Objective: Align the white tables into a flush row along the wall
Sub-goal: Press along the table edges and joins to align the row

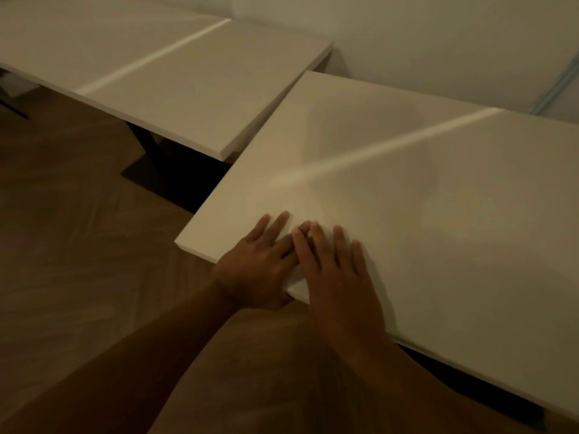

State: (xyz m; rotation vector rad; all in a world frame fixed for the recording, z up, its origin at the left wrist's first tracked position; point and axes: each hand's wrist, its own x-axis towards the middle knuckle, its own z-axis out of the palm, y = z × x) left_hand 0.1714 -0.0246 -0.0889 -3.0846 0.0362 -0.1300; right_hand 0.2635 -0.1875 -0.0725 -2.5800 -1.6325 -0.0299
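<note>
Both hands lie flat with fingers spread on the near counter (407, 214), gripping nothing. From the head camera, the left hand (257, 264) rests at that counter's front edge near its left corner, thumb wrapped under the edge, fingers on top. Just beside it, the right hand (338, 283) lies palm down, its fingertips (300, 233) touching or overlapping those of the left. This near counter sits askew, its left end pulled out from the wall (438, 42). Beyond that left end stands the far counter (175, 73), closer to the wall, so their front edges do not line up. Wooden floor (78, 245) lies below. No brand, label or writing can be read.
</note>
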